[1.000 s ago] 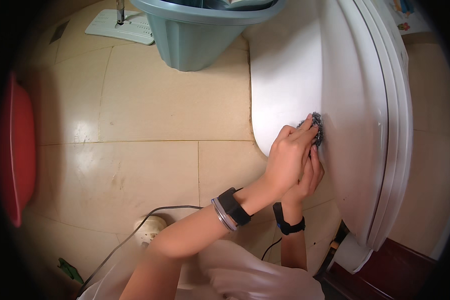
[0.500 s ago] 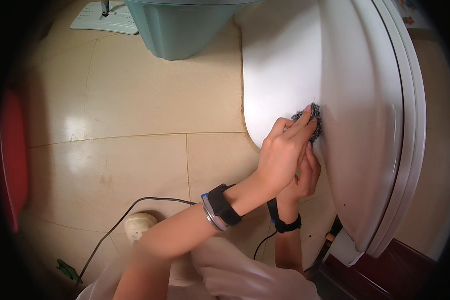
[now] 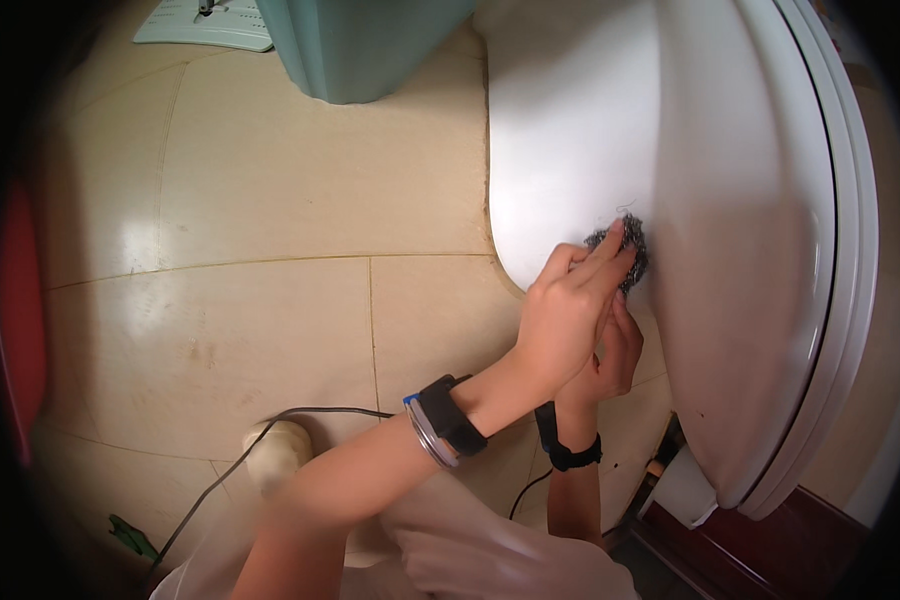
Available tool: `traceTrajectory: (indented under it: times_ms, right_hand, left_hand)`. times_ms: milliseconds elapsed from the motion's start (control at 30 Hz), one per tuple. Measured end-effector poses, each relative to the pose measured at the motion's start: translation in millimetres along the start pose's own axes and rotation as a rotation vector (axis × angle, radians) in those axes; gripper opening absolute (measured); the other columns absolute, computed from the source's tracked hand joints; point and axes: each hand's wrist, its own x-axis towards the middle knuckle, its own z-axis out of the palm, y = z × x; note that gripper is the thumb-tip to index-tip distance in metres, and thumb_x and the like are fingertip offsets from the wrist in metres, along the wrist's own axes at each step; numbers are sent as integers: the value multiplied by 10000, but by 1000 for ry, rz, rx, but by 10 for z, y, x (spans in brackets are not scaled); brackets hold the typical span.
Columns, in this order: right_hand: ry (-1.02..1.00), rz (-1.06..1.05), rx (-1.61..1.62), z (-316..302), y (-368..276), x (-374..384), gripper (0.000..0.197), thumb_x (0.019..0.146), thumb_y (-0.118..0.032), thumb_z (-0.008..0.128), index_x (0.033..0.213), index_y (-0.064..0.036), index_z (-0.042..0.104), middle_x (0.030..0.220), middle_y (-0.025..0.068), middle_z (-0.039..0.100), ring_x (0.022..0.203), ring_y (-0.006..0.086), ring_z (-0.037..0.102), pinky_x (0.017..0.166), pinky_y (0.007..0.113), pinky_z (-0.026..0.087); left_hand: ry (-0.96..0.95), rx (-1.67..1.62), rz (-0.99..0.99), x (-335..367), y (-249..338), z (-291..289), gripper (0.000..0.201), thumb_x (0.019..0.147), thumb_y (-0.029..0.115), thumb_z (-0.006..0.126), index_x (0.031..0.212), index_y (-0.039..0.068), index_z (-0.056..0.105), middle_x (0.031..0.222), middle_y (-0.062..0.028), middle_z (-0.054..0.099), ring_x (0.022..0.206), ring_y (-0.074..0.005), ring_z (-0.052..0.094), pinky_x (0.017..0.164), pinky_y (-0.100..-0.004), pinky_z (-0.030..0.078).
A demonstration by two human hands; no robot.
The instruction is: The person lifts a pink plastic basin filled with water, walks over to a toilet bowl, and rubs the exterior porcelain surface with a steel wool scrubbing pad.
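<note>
A dark grey steel wool scourer is pressed against the white, curved base of a toilet. My left hand closes over it from above, its fingers stretched along the pad and the wool bulging out around them. Below and partly behind sits my right hand, curled, with its fingertips up at the scourer's lower edge; the left hand hides much of its grip. Loose strands of wool stick out above the fingertips. Both wrists carry black bands, and clear bangles circle the left one.
A pale green bin stands at the far side, beside a white flat mop head. At the left rim is a red plastic object. A black cable crosses the tiles past my shoe. Dark red furniture lies lower right.
The view has shifted slightly, moving the bin up and the toilet right in the picture. Both hands stay on the scourer at nearly the same spot on the base.
</note>
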Motion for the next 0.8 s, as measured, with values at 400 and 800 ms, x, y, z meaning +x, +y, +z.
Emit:
traceTrajectory:
  times_ms: [400,800]
  right_hand:
    - [-46,-93,-169,111,-81,205,327,798,-113,649,1096,-72,521,1202,111,540,944,268,546,809,354,421]
    - [-113,-223,-390,139,19,266,376,748,-14,651,1110,-91,585,1145,97,570,890,238,558,730,312,465]
  left_hand:
    - [36,-244,-314,296,-17,-100,310,784,31,605,1091,1,578,1126,-164,568,869,-246,616,713,-287,508]
    - [-252,-183,-353,296,-130,-298,275,882,112,505,1134,30,575,1199,-170,541,1004,-230,563,856,-298,449]
